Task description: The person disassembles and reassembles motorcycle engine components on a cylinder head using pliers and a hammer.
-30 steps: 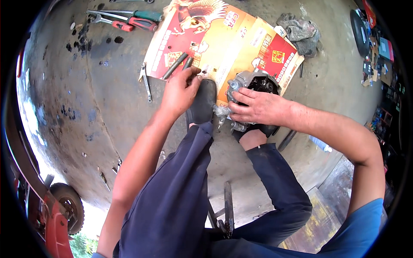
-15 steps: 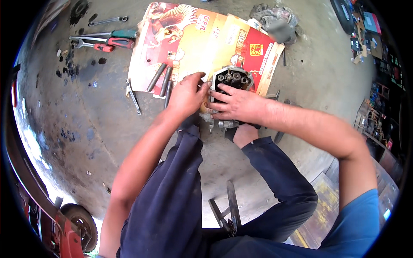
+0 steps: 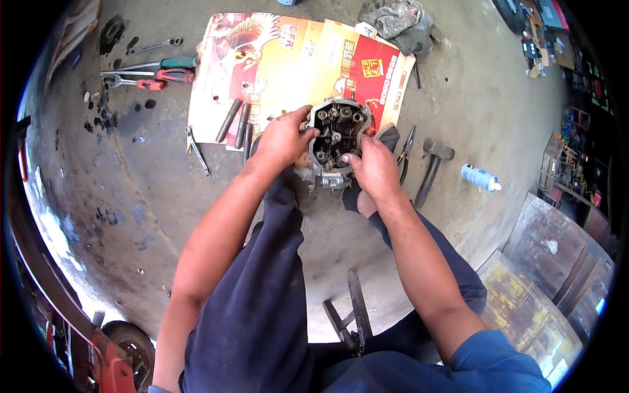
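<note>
A grey metal engine cylinder head [image 3: 336,136] sits between my feet at the near edge of the printed cardboard [image 3: 308,72]. Its open side faces up and shows dark, oily springs and bolts. At its left rim, my left hand [image 3: 286,137] grips with the thumb over the edge and the fingers along the outside. My right hand [image 3: 378,167] holds the right side, its thumb reaching onto the lower right rim. The undersides of both grips are hidden.
Metal rods [image 3: 241,124] and a small wrench [image 3: 196,152] lie left of my left hand. Screwdrivers [image 3: 164,69] are farther left. Pliers [image 3: 407,154], a hammer [image 3: 430,171] and a blue-white bottle [image 3: 480,177] lie right. A grey rag [image 3: 401,25] rests behind the cardboard.
My right hand has moved from lying spread over the cylinder head to gripping its right side, uncovering the inside. My right forearm swung inward; my left hand stays at the left rim.
</note>
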Available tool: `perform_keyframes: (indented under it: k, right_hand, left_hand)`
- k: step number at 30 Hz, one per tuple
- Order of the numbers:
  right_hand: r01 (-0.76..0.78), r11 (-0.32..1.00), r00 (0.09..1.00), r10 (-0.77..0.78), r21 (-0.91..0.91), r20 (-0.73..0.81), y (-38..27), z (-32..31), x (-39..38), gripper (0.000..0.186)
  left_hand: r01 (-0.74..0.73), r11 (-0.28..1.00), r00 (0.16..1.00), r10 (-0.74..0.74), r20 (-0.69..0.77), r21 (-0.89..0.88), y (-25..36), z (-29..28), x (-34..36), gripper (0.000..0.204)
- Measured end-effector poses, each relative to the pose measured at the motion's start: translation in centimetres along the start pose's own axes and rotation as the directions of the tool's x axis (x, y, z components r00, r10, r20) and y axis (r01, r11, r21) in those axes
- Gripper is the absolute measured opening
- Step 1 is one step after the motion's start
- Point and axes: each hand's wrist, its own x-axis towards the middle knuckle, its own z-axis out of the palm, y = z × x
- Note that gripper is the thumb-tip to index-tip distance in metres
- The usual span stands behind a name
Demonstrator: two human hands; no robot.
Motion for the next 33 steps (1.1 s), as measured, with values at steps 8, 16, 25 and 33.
perform_keyframes:
  k: [8, 16, 25, 33]
  right_hand:
    - [0.038, 0.997, 0.999, -0.038, 0.063, -0.001, 0.7, 0.2, -0.1, 0.05]
    - [0.014, 1.0, 0.997, -0.016, -0.024, -0.079, 1.4, 2.4, -1.1, 0.064]
    - [-0.058, 0.994, 0.997, 0.053, -0.09, -0.057, 0.7, 3.4, -1.0, 0.053]
    - [-0.047, 0.999, 0.998, 0.048, 0.014, -0.052, 0.4, 2.6, -1.1, 0.067]
  left_hand:
    - [0.03, 0.974, 0.99, -0.06, 0.125, 0.225, 1.7, -1.0, 0.9, 0.059]
    - [-0.062, 0.939, 0.986, 0.006, 0.164, 0.339, 3.4, -1.6, 1.3, 0.062]
    - [-0.041, 0.838, 0.986, -0.053, 0.156, 0.543, 3.5, -1.3, 1.9, 0.053]
    - [-0.072, 0.879, 0.994, 0.023, 0.109, 0.472, 1.8, -0.6, 1.4, 0.049]
